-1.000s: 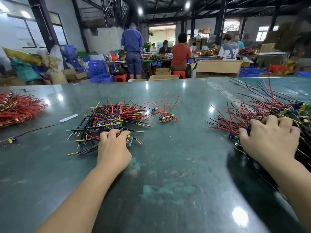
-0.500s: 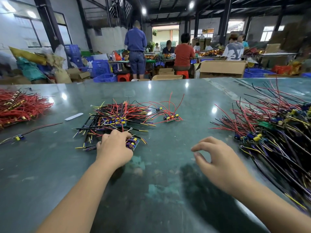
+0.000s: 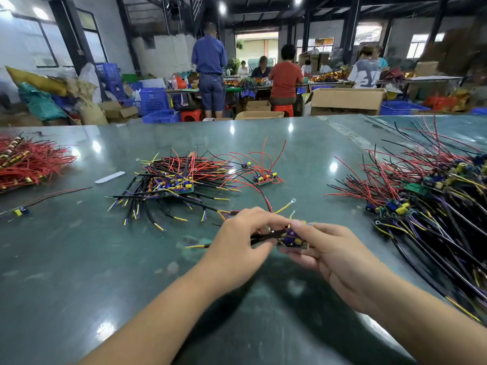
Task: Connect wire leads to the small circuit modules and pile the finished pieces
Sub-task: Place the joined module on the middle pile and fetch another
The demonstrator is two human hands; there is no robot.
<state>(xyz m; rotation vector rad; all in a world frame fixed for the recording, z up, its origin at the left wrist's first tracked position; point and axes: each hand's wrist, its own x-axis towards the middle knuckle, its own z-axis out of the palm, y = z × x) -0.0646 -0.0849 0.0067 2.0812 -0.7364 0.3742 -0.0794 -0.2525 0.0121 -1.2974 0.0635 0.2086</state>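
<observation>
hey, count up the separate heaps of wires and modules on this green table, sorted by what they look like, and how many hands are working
All-red wire heaps: 1, far left
Mixed red, black and yellow wired-module heaps: 2, centre and right
Hands: 2, left hand and right hand
Total: 5

Both hands meet over a small circuit module at the middle of the green table.

The left hand (image 3: 237, 248) pinches black leads (image 3: 266, 236) at the circuit module (image 3: 291, 239), which the right hand (image 3: 334, 255) grips from the other side. A wired pile (image 3: 174, 180) lies beyond on the table (image 3: 79, 259), a larger heap (image 3: 432, 204) to the right, red-wired parts (image 3: 26, 162) far left.
</observation>
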